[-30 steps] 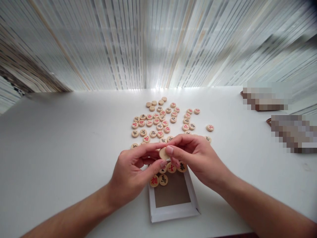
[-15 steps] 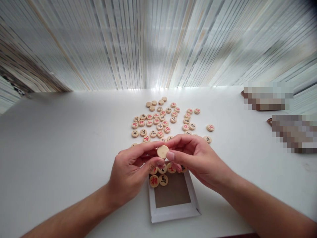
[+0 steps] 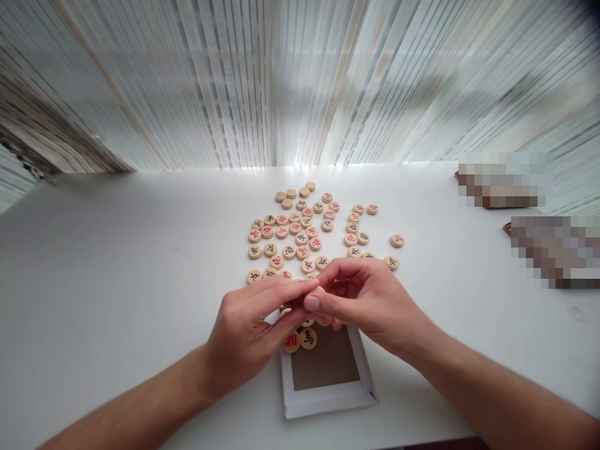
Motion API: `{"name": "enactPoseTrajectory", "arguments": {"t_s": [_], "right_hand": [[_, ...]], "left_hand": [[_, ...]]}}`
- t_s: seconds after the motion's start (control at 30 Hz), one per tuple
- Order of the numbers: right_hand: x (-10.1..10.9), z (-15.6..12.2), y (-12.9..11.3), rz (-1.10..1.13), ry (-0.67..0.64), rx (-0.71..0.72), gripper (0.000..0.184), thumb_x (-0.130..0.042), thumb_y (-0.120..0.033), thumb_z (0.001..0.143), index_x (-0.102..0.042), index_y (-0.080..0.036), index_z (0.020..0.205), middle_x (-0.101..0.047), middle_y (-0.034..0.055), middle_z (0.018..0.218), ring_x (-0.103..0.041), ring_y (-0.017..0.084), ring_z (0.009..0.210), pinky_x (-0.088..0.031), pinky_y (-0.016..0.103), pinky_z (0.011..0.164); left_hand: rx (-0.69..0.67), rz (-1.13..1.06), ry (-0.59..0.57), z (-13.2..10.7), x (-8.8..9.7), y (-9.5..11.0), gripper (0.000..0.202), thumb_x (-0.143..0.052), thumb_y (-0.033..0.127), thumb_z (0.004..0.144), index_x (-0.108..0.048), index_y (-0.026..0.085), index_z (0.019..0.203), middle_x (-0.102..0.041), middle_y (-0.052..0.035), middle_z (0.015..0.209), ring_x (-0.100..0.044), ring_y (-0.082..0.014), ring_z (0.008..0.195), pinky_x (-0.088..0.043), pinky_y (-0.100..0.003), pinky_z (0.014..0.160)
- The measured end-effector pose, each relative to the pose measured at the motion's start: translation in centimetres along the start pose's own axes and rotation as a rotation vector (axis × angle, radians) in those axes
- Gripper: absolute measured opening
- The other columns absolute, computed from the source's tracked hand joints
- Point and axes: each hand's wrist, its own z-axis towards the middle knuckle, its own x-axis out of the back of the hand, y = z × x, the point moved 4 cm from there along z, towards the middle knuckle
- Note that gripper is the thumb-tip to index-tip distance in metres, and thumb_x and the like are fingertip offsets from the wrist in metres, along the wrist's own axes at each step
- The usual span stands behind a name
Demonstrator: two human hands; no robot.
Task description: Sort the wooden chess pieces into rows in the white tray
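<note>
Over the near box, my left hand [image 3: 255,325] and my right hand [image 3: 370,300] meet fingertip to fingertip, both closed on one round wooden xiangqi piece [image 3: 319,290]. Only a pale sliver of it shows between the fingers. Below them lies a shallow white-rimmed box [image 3: 328,403] with a brown bottom. A red-marked xiangqi piece [image 3: 291,341] and a black-marked xiangqi piece [image 3: 308,339] lie side by side in it. Behind these, more pieces in the box are partly covered by my hands.
Beyond my hands, several loose xiangqi pieces [image 3: 302,238] are spread on the white table [image 3: 140,262], some blank side up [image 3: 287,204]. One red piece [image 3: 397,240] lies apart to the right. Two blurred-out objects [image 3: 557,253] stand at the right. A striped curtain [image 3: 290,87] hangs behind.
The held piece has turned, so its blank face no longer shows and my fingers cover most of it. My right thumb has shifted slightly left over it.
</note>
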Motion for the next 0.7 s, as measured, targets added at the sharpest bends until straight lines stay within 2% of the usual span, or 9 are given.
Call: {"name": "enactPoseTrajectory", "arguments": {"t_s": [0.2, 0.37, 0.53, 0.7], "right_hand": [[-0.24, 0.08, -0.38, 0.029, -0.056, 0.060, 0.029, -0.099, -0.037, 0.075, -0.079, -0.017, 0.076, -0.067, -0.0010, 0.058, -0.059, 0.011, 0.054, -0.052, 0.022, 0.053], [-0.05, 0.23, 0.03, 0.065, -0.096, 0.051, 0.028, -0.092, -0.040, 0.085, -0.079, -0.016, 0.079, -0.069, 0.0012, 0.061, -0.061, 0.011, 0.055, -0.050, 0.022, 0.054], [-0.03, 0.16, 0.02, 0.096, -0.095, 0.044, 0.026, -0.099, -0.032, 0.076, -0.081, -0.016, 0.087, -0.072, 0.0006, 0.068, -0.060, 0.009, 0.056, -0.052, 0.021, 0.055], [-0.34, 0.00, 0.25, 0.136, -0.086, -0.018, 0.036, -0.105, -0.025, 0.064, -0.076, -0.016, 0.083, -0.073, -0.0009, 0.067, -0.061, 0.009, 0.055, -0.050, 0.020, 0.053]], "left_hand": [[0.057, -0.039, -0.001, 0.17, 0.15, 0.00, 0.033, -0.080, 0.016, 0.096, -0.081, 0.027, 0.127, -0.083, -0.0041, 0.093, -0.075, -0.0178, 0.076, -0.065, -0.029, 0.075], [0.111, -0.091, 0.009, -0.11, 0.18, -0.43, 0.034, -0.081, 0.017, 0.095, -0.081, 0.023, 0.129, -0.082, -0.0073, 0.095, -0.074, -0.0178, 0.080, -0.064, -0.027, 0.073], [0.102, -0.118, 0.027, -0.15, 0.22, -0.48, 0.037, -0.081, 0.014, 0.095, -0.082, 0.025, 0.129, -0.083, -0.0069, 0.100, -0.076, -0.0174, 0.085, -0.064, -0.026, 0.077], [0.072, -0.052, 0.038, -0.03, 0.28, -0.10, 0.037, -0.080, 0.013, 0.096, -0.082, 0.030, 0.128, -0.083, -0.0033, 0.094, -0.075, -0.0168, 0.079, -0.063, -0.027, 0.074]]}}
